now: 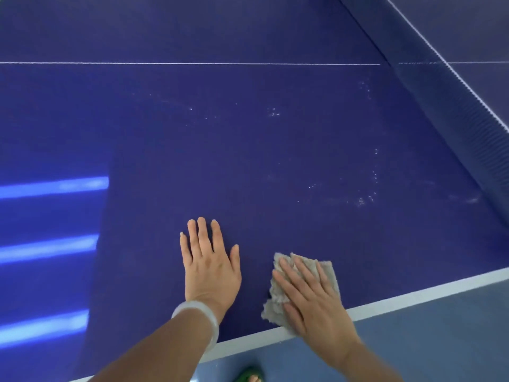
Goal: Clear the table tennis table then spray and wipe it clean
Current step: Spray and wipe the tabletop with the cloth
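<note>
Both hands flat on the blue counter, lower centre of frame.
Right hand presses a grey cloth, fingers spread; left hand lies open, palm down, holding nothing.

Table glossy, smooth; cloth fuzzy, perhaps microfibre.

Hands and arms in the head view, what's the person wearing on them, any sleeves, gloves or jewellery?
Both forearms are bare, with no sleeves or gloves showing. The left hand has a pale, translucent whitish bangle around its wrist. The right hand shows no ring, watch or band.
</note>
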A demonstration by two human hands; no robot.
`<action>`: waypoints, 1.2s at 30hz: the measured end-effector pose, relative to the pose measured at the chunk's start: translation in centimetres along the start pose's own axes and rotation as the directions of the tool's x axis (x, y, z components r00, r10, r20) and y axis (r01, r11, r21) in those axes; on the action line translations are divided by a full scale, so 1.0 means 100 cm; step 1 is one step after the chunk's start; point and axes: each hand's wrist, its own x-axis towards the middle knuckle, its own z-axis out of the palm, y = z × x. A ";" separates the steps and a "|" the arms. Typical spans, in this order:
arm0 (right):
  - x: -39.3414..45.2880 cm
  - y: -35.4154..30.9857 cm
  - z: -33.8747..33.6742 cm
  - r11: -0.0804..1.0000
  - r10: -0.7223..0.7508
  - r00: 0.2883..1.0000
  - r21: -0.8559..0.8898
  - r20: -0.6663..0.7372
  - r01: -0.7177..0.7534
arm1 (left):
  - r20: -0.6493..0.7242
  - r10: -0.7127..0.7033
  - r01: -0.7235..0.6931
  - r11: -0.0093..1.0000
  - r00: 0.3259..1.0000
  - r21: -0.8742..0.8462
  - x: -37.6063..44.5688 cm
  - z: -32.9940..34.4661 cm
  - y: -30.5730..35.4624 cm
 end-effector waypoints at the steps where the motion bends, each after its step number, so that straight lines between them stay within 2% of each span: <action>1: -0.007 0.024 -0.002 0.998 0.044 0.999 -0.041 -0.015 -0.045 | -0.009 -0.003 0.003 1.000 1.000 0.001 0.000 0.000 0.000; 2: -0.012 0.050 -0.004 0.984 0.154 0.987 -0.081 -0.048 -0.157 | -0.016 -0.006 0.006 1.000 1.000 -0.001 0.000 0.000 0.000; 3: -0.018 0.077 -0.008 0.939 0.333 0.941 -0.069 -0.059 -0.336 | -0.020 -0.007 0.007 1.000 1.000 -0.005 0.001 0.000 0.000; 4: -0.021 0.099 -0.012 0.842 0.539 0.841 -0.011 -0.047 -0.540 | -0.024 -0.008 0.008 1.000 1.000 -0.007 0.001 0.001 0.001; 5: -0.023 0.114 -0.017 0.699 0.715 0.698 0.065 -0.034 -0.712 | -0.028 -0.010 0.009 1.000 1.000 -0.007 0.001 0.001 0.001; 6: -0.020 0.118 -0.019 0.551 0.833 0.553 0.123 -0.020 -0.826 | -0.032 -0.011 0.011 1.000 0.999 -0.006 0.001 0.002 0.001; 7: -0.014 0.113 -0.020 0.446 0.893 0.450 0.155 -0.013 -0.881 | -0.035 -0.013 0.012 1.000 0.999 -0.005 0.001 0.002 0.001; 8: -0.004 0.101 -0.020 0.414 0.909 0.417 0.156 -0.015 -0.897 | -0.036 -0.013 0.012 1.000 0.999 -0.004 0.000 0.003 0.000; 9: 0.006 0.083 -0.018 0.454 0.890 0.455 0.136 -0.028 -0.881 | -0.038 -0.012 0.012 1.000 0.999 -0.004 0.000 0.003 0.000; 10: 0.015 0.062 -0.015 0.553 0.833 0.551 0.113 -0.048 -0.826 | -0.040 -0.012 0.012 1.000 0.999 -0.003 0.000 0.002 0.000; 11: 0.022 0.041 -0.012 0.680 0.733 0.677 0.088 -0.063 -0.728 | -0.043 -0.013 0.013 1.000 0.999 -0.002 0.000 0.002 0.001; 13: 0.023 0.006 -0.004 0.907 0.421 0.905 0.034 -0.054 -0.420 | -0.048 -0.015 0.015 1.000 0.999 -0.004 -0.001 0.002 0.002; 14: 0.017 0.002 -0.002 0.966 0.260 0.965 0.020 -0.038 -0.259 | -0.049 -0.015 0.014 1.000 0.999 -0.006 -0.002 0.001 0.002; 15: 0.011 0.010 -0.004 0.989 0.146 0.989 0.014 -0.030 -0.145 | -0.051 -0.013 0.013 1.000 0.999 -0.010 -0.002 0.001 0.002; 16: 0.005 0.026 -0.005 0.995 0.103 0.994 -0.001 -0.039 -0.103 | -0.053 -0.014 0.013 1.000 0.998 -0.012 -0.002 0.001 0.002; 17: 0.000 0.046 -0.007 0.990 0.133 0.989 -0.038 -0.059 -0.135 | -0.051 -0.017 0.016 1.000 0.999 -0.011 -0.001 0.001 0.002; 18: -0.007 0.068 -0.008 0.966 0.243 0.965 -0.065 -0.101 -0.250 | -0.044 -0.018 0.018 1.000 0.999 -0.008 -0.001 0.001 0.002; 19: -0.013 0.091 -0.011 0.900 0.424 0.896 -0.052 -0.131 -0.433 | -0.037 -0.018 0.018 1.000 0.999 -0.005 -0.002 0.000 0.003; 21: -0.026 0.122 -0.016 0.615 0.789 0.611 0.064 -0.071 -0.786 | -0.025 -0.017 0.017 1.000 1.000 0.003 -0.001 -0.002 0.004; 22: -0.027 0.123 -0.017 0.479 0.877 0.479 0.121 -0.031 -0.869 | -0.018 -0.017 0.017 1.000 1.000 0.007 -0.001 -0.002 0.004; 23: -0.022 0.115 -0.018 0.411 0.910 0.414 0.151 -0.013 -0.899 | -0.012 -0.017 0.017 1.000 1.000 0.010 -0.001 -0.003 0.004; 24: -0.014 0.101 -0.017 0.418 0.908 0.419 0.146 -0.022 -0.897 | -0.009 -0.017 0.017 1.000 1.000 0.010 -0.001 -0.004 0.004; 25: -0.004 0.083 -0.015 0.482 0.876 0.480 0.103 -0.046 -0.870 | -0.007 -0.016 0.016 1.000 1.000 0.009 -0.002 -0.004 0.004; 27: 0.023 0.044 -0.011 0.677 0.735 0.674 0.022 -0.076 -0.736 | -0.010 -0.019 0.019 1.000 1.000 0.003 -0.002 -0.005 0.004; 29: 0.045 0.012 -0.006 0.872 0.488 0.871 -0.004 -0.059 -0.489 | -0.012 -0.022 0.022 1.000 1.000 0.001 -0.001 -0.006 0.005; 30: 0.052 0.007 -0.006 0.940 0.340 0.940 -0.015 -0.037 -0.341 | -0.010 -0.021 0.021 1.000 1.000 0.001 -0.001 -0.006 0.005; 31: 0.055 0.010 -0.007 0.978 0.208 0.978 -0.020 -0.012 -0.208 | -0.007 -0.020 0.020 1.000 1.000 0.004 -0.001 -0.006 0.005; 32: 0.055 0.023 -0.008 0.994 0.103 0.995 -0.042 0.004 -0.103 | -0.002 -0.021 0.021 1.000 1.000 0.007 -0.001 -0.006 0.005; 33: 0.052 0.042 -0.009 0.995 0.063 0.998 -0.076 0.012 -0.062 | 0.002 -0.024 0.024 1.000 1.000 0.012 -0.001 -0.006 0.005; 34: 0.048 0.064 -0.011 0.988 0.130 0.991 -0.082 0.005 -0.130 | 0.001 -0.027 0.027 1.000 1.000 0.015 -0.001 -0.005 0.005; 35: 0.042 0.088 -0.013 0.951 0.304 0.952 -0.046 -0.016 -0.305 | -0.001 -0.027 0.027 0.999 1.000 0.018 -0.001 -0.005 0.005; 36: 0.035 0.109 -0.017 0.841 0.541 0.840 0.022 -0.032 -0.541 | -0.001 -0.024 0.024 0.999 1.000 0.021 -0.001 -0.005 0.005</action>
